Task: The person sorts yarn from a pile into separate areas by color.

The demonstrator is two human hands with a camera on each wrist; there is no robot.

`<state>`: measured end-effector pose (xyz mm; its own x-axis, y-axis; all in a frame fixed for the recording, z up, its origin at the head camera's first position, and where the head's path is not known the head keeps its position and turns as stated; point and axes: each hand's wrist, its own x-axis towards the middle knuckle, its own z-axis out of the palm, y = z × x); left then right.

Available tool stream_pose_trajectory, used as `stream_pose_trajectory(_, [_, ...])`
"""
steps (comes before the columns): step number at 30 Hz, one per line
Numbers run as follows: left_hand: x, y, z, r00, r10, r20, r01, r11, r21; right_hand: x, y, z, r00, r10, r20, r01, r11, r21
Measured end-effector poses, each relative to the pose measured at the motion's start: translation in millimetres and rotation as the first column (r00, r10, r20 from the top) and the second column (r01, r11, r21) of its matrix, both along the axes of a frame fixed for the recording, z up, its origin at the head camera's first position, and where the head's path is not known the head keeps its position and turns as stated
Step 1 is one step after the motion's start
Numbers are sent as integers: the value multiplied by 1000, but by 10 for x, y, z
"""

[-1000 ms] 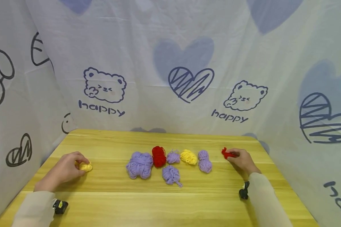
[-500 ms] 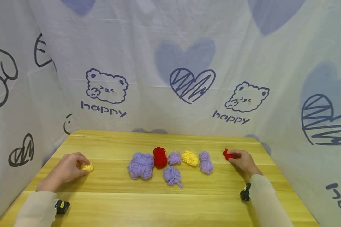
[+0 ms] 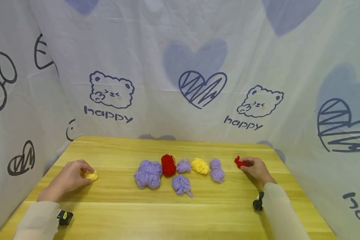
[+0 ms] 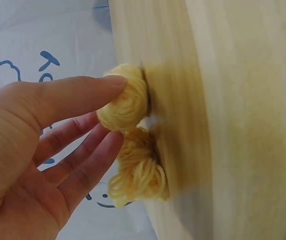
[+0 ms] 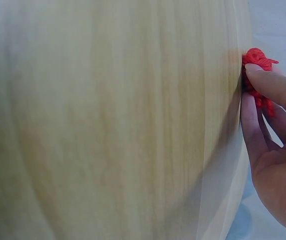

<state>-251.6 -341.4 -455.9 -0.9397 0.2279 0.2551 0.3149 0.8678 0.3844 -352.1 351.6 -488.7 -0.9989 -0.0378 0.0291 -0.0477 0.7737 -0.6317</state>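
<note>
Your left hand (image 3: 73, 177) pinches yellow yarn (image 3: 92, 176) on left of table (image 3: 168, 220); loose loops could snag if thumb slips. Your right hand (image 3: 257, 169) pinches red yarn (image 3: 238, 162), far right; shallow fingertip hold might drop it. Lilac skein (image 3: 148, 174) crowds red skein (image 3: 168, 165): stray sweep could tangle them.

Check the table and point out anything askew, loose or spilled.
Just one small oddity: the front purple yarn ball has a loose end trailing toward the person on the table, perhaps slightly unwound. I see no spill or damage.
</note>
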Motion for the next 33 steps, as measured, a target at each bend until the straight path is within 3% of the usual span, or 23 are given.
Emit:
stream_pose_trajectory(11, [17,73,165,999,22,49,-24,999,41,13,5,-37,1000,-2,2,2,1000,-2])
stream_pose_trajectory(18, [-9,213,233,999,-47,19,45,997,63,23,10,-46,1000,-13,-1,13,1000,-6])
stream_pose_trajectory(33, [-76,628,370,991,-130,-25,131,990,60,-27,33,-44,1000,7,-10,-7,1000,3])
